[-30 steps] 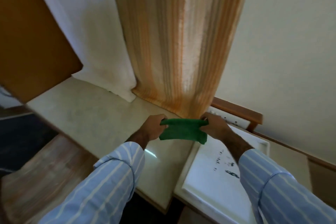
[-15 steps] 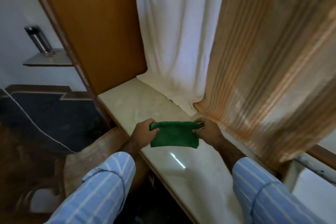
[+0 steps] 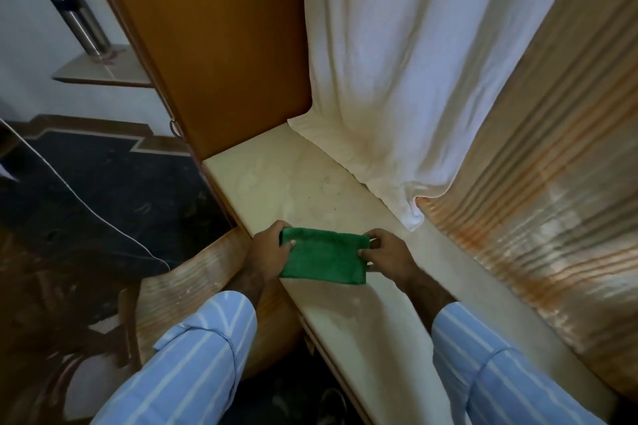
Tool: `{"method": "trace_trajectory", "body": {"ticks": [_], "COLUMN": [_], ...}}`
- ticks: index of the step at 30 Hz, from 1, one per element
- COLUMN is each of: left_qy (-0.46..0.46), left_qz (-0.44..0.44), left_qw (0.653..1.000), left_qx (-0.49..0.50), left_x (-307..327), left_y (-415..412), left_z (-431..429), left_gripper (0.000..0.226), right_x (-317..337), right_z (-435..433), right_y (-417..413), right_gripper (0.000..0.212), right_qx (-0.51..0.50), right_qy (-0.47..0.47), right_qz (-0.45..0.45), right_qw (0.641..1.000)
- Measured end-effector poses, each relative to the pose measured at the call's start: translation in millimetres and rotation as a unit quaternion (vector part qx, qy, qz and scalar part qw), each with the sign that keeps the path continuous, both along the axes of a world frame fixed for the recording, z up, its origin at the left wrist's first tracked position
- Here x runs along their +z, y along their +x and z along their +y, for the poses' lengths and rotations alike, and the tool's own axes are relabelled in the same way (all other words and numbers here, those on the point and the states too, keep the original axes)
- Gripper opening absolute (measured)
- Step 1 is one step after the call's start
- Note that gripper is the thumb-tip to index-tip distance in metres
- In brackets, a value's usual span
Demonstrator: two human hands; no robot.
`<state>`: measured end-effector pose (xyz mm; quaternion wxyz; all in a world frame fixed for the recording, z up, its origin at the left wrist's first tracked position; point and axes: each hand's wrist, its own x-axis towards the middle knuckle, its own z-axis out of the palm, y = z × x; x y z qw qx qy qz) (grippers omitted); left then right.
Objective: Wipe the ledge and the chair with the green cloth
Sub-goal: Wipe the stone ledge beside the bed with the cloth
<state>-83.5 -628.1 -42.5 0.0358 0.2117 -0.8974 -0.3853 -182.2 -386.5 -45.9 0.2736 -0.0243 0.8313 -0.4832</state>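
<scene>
Thumbs + fingers [image 3: 289,244] of left hand [image 3: 267,254] pinched on left end of green cloth [image 3: 322,259]; right hand [image 3: 388,254] pinched same way on right end. Cloth folded, stretched flat btwn both hands, long axis running hand to hand, roughly across the ledge [image 3: 276,183], over its front edge nr the chair [image 3: 193,283] back. Can't tell if touching the surface. Both hands equally near. Bare ledge w/ dark specks lies ahead toward far corner by cupboard door [image 3: 214,45] & white curtain [image 3: 397,79] — prob wipe starts fwd
</scene>
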Motion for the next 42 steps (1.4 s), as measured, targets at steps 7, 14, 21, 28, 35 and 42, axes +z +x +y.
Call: {"method": "trace_trajectory", "body": {"ticks": [7,14,21,28,35,42], "left_qy": [-0.018,-0.076,-0.182,-0.245,-0.273,-0.236], "left_qz": [-0.058,-0.115,-0.084,-0.112,-0.088,-0.109], "left_qw": [0.998,0.99,0.98,0.94,0.923,0.913], "left_qx": [0.029,-0.006,0.005,-0.21,-0.257,-0.314], "left_x": [-39.7,-64.2,-91.2,-153.2,-168.0,-164.1], "left_y": [-61.5,-117.5,-158.5,-110.9,-135.0,-241.3], "left_z": [-47.0,-79.1,-100.3,-57.6,-72.1,-77.0], "left_gripper": [0.022,0.025,0.051,0.06,0.063,0.065], "right_x": [-61.3,-104.0,-139.0,-174.1,-188.0,-194.0], "right_z": [-45.2,-84.4,-107.4,-35.2,-23.2,-22.8], "right_y": [-38.2,-54.8,-73.2,-78.7,-85.2,-85.7], "right_gripper": [0.028,0.03,0.028,0.057,0.067,0.067], "right_qx": [-0.013,-0.012,-0.027,0.075,0.134,0.125], "right_qy": [-0.008,0.04,0.037,0.305,0.356,0.364], "right_qz": [-0.07,-0.035,0.116,0.324,0.34,0.356], "right_qw": [0.997,0.999,0.992,0.892,0.86,0.852]}}
